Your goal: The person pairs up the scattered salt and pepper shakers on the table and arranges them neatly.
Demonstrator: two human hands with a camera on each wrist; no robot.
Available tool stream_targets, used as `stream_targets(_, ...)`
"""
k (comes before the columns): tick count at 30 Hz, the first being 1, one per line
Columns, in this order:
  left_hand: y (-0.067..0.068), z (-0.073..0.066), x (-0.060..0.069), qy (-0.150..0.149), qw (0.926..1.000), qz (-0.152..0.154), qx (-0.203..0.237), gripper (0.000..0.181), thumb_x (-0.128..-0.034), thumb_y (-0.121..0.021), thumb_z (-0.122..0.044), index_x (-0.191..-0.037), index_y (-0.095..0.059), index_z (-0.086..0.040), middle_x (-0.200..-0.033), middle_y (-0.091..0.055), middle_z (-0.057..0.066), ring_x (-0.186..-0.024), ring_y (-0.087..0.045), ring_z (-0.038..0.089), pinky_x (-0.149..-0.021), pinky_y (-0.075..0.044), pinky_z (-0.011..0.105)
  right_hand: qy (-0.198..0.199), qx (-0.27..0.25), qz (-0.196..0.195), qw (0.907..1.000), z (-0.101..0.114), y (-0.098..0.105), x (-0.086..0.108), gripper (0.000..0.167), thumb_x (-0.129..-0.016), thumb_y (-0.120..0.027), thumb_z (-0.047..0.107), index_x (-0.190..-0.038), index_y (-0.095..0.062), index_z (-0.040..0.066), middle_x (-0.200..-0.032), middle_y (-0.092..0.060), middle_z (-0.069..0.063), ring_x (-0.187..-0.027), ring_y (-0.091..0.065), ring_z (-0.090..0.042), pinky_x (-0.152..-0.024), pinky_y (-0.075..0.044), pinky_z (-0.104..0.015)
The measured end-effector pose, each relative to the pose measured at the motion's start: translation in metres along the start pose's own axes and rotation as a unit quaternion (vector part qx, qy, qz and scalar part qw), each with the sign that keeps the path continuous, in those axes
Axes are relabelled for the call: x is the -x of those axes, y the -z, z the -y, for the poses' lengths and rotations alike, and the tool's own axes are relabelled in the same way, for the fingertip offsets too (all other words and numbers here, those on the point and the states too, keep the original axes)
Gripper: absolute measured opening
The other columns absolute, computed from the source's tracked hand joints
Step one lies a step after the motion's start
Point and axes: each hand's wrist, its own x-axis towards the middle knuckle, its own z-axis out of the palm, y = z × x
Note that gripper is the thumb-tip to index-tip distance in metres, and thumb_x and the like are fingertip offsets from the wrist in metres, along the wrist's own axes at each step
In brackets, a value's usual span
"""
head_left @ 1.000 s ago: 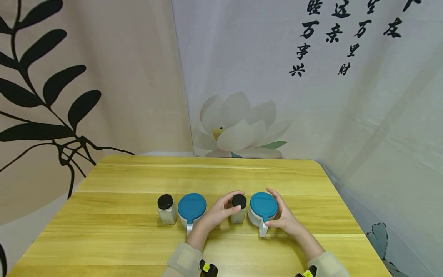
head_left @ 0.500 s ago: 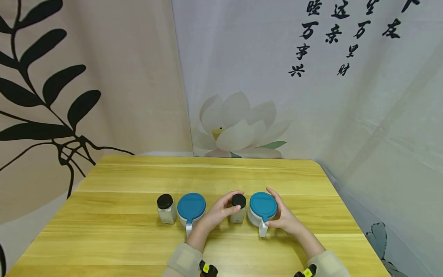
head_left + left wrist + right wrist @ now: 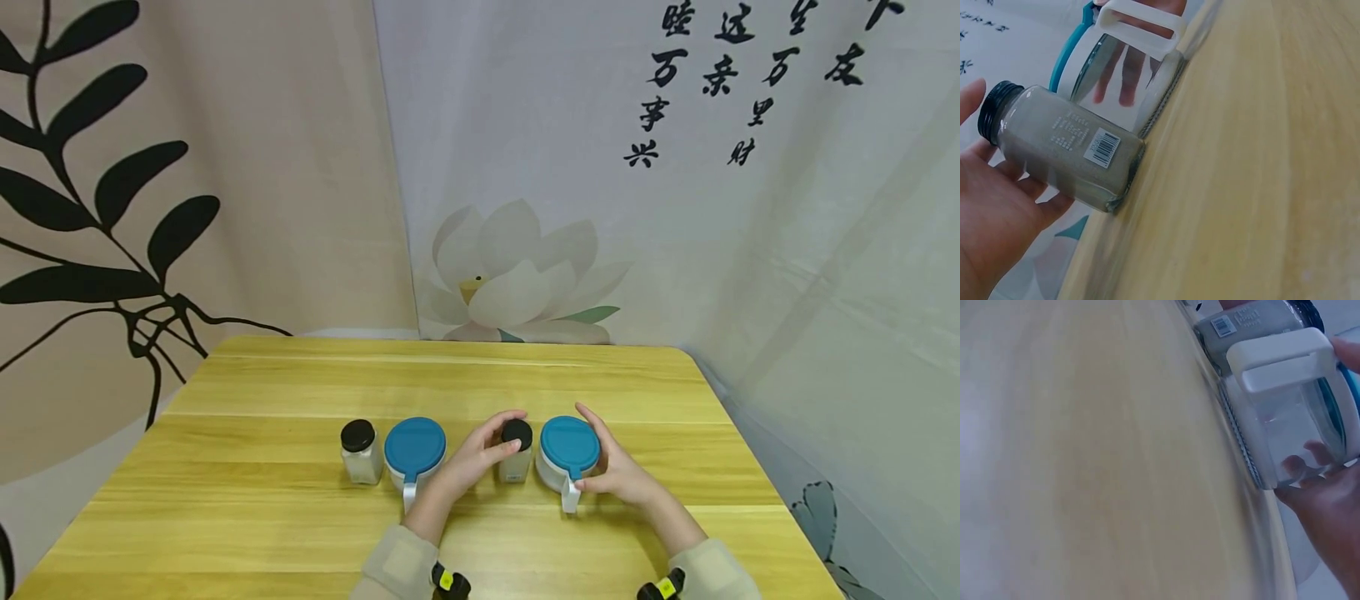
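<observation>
My left hand (image 3: 474,460) holds a square glass jar (image 3: 514,468) with a black screw lid, fingers behind it and thumb near the lid. In the left wrist view the jar (image 3: 1066,147) shows a barcode label and greyish contents. My right hand (image 3: 619,475) grips a clear measuring jug (image 3: 570,446) with a blue lid and white handle, its thumb by the handle's top. Through the jug wall (image 3: 1285,425) in the right wrist view, fingertips show on the far side. Jar and jug stand upright, side by side on the table.
Left of my left hand, a second blue-lidded jug (image 3: 415,450) stands partly hidden behind the wrist. Beside it is another black-lidded jar (image 3: 361,454). The wooden table (image 3: 247,500) ends at a back edge before printed curtains (image 3: 315,167).
</observation>
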Motion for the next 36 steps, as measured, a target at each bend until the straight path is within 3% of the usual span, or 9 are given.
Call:
stream_targets(3,0.000,-0.001,-0.001,-0.009,1.0000,-0.002,0.003,0.046,-0.0983,-0.055,-0.016,-0.141,-0.043,-0.006,-0.138,-0.048,0.012,-0.126,-0.043,0.025,-0.100,-0.037,0.037,-0.006,0.018,0.004,0.9998,0.002,0.001,-0.001,0.109,-0.075,-0.077,0.003,-0.154,-0.003,0.014,-0.144,-0.026,-0.029,-0.127,-0.038,-0.033,-0.100,-0.035,-0.034)
stream_targets(7,0.001,-0.001,-0.002,-0.015,0.9999,-0.002,0.004,0.045,-0.0990,-0.053,-0.014,-0.141,-0.042,-0.003,-0.138,-0.048,0.013,-0.127,-0.042,0.026,-0.099,-0.038,0.034,-0.002,0.053,0.003,0.9986,0.007,0.002,-0.001,0.110,-0.073,-0.080,0.006,-0.154,-0.005,0.013,-0.146,-0.025,-0.029,-0.129,-0.031,-0.044,-0.103,-0.026,-0.056)
stream_targets(11,0.002,-0.002,-0.003,-0.020,0.9998,-0.002,0.002,0.045,-0.0990,-0.052,-0.012,-0.142,-0.041,-0.001,-0.139,-0.047,0.013,-0.126,-0.042,0.027,-0.099,-0.039,0.034,0.007,0.079,-0.003,0.9968,0.012,0.002,-0.002,0.111,-0.071,-0.081,0.006,-0.154,-0.007,0.010,-0.148,-0.025,-0.028,-0.131,-0.029,-0.044,-0.100,-0.014,-0.070)
stream_targets(15,0.001,-0.004,-0.002,-0.023,0.9997,0.000,-0.003,0.045,-0.0988,-0.053,-0.014,-0.141,-0.042,-0.002,-0.138,-0.047,0.013,-0.126,-0.042,0.026,-0.099,-0.039,0.033,0.019,0.082,-0.002,0.9964,0.014,0.002,-0.003,0.111,-0.071,-0.081,0.004,-0.153,-0.006,0.008,-0.149,-0.022,-0.031,-0.130,-0.026,-0.050,-0.099,-0.011,-0.072)
stream_targets(21,0.002,-0.009,-0.002,-0.025,0.9996,0.000,-0.011,0.045,-0.0993,-0.052,-0.014,-0.141,-0.042,-0.004,-0.139,-0.046,0.016,-0.125,-0.043,0.028,-0.094,-0.041,0.033,0.022,0.085,-0.008,0.9961,0.016,0.003,-0.004,0.111,-0.073,-0.082,0.007,-0.154,-0.006,0.010,-0.150,-0.019,-0.031,-0.134,-0.021,-0.049,-0.100,-0.009,-0.072)
stream_targets(27,0.003,-0.014,-0.002,-0.021,0.9993,-0.011,-0.029,0.044,-0.0992,-0.053,-0.018,-0.142,-0.043,-0.010,-0.140,-0.047,0.012,-0.127,-0.042,0.025,-0.093,-0.041,0.036,0.017,0.096,-0.016,0.9951,0.020,0.004,-0.003,0.110,-0.074,-0.082,0.009,-0.154,-0.006,0.010,-0.151,-0.022,-0.027,-0.136,-0.018,-0.049,-0.100,-0.011,-0.072)
stream_targets(36,0.004,-0.022,-0.001,-0.056,0.9970,-0.011,-0.053,0.046,-0.0986,-0.054,-0.018,-0.142,-0.042,-0.005,-0.140,-0.046,0.015,-0.129,-0.040,0.027,-0.103,-0.032,0.047,0.013,0.108,-0.025,0.9937,0.027,0.005,-0.003,0.102,-0.077,-0.078,0.007,-0.153,-0.009,0.006,-0.149,-0.025,-0.028,-0.134,-0.021,-0.051,-0.103,-0.015,-0.067)
